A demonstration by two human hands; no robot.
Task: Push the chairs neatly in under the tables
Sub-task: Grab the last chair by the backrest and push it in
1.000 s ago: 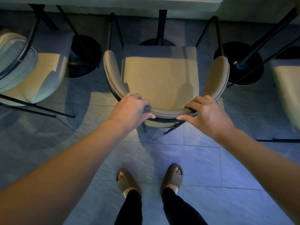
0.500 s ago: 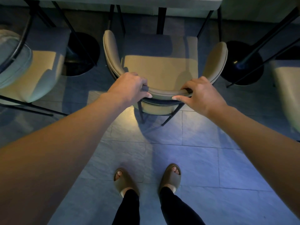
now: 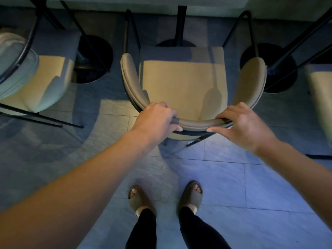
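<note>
In the middle of the head view, a tan upholstered chair [image 3: 181, 83] with a curved backrest stands on the grey tiled floor [image 3: 233, 180], facing the tabletop [image 3: 125, 1] whose pale edge runs along the top of the frame. The front of the seat lies near the tabletop's black central post [image 3: 180, 24], and most of the seat shows in front of the tabletop edge. The left hand [image 3: 156, 121] grips the top rail of the backrest on its left part, fingers curled over the rail and thumb below. The right hand [image 3: 242, 124] holds the right part of the same rail, fingers draped over the top and thumb pressed against the rail's near face. A second chair [image 3: 34, 81] stands to the left, turned at an angle, and the edge of a third chair [image 3: 319, 97] shows at the right border. Two round black bases [image 3: 93, 60] sit on the floor between the chairs. Below, the person's feet in tan slides [image 3: 138, 198] stand side by side on the tiles.
</note>
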